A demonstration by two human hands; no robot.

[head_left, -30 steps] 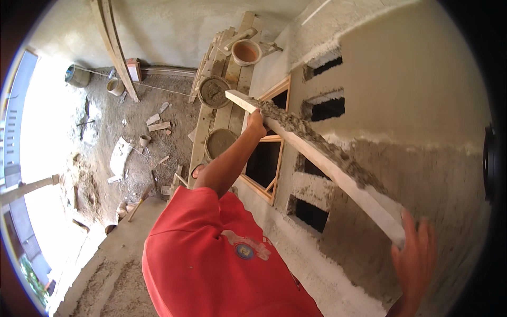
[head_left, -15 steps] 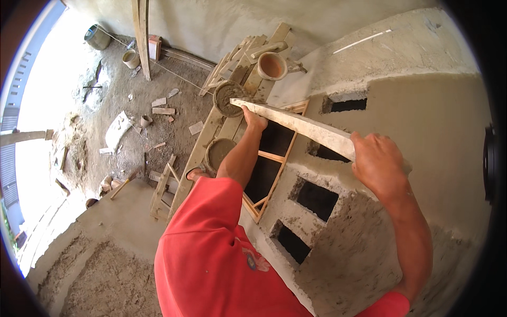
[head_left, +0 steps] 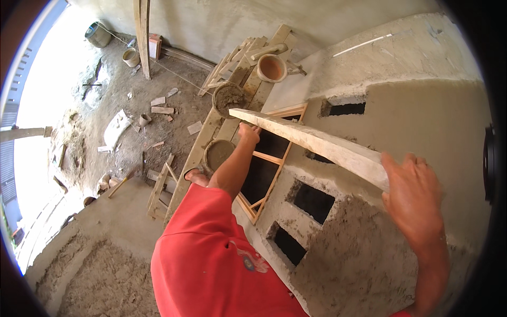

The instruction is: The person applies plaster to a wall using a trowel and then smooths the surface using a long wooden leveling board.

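A long pale wooden straightedge board (head_left: 311, 138) lies slantwise across the plastered wall (head_left: 359, 253). My right hand (head_left: 417, 198) is wrapped round its right end. Close to the other end, my left hand (head_left: 249, 134) grips the lower edge, its fingers partly hidden by the board. Behind the board is a wooden window frame (head_left: 268, 157) with dark gaps. Several dark rectangular openings pierce the wall, one (head_left: 314, 202) just below the board. Wall plaster is smooth at upper right and rougher below.
Scaffold planks (head_left: 195, 158) run along the wall, with my foot (head_left: 196, 177) on them. They hold a mortar bucket (head_left: 214, 101), a second round tub (head_left: 206, 157) and a reddish-lined bucket (head_left: 272, 68). Rubble and a white sack (head_left: 116, 129) lie on the ground; a wooden post (head_left: 141, 39) stands behind.
The board's right end and my right hand have moved right and downward. The left end has dropped slightly, and my left hand has shifted a little lower with it.
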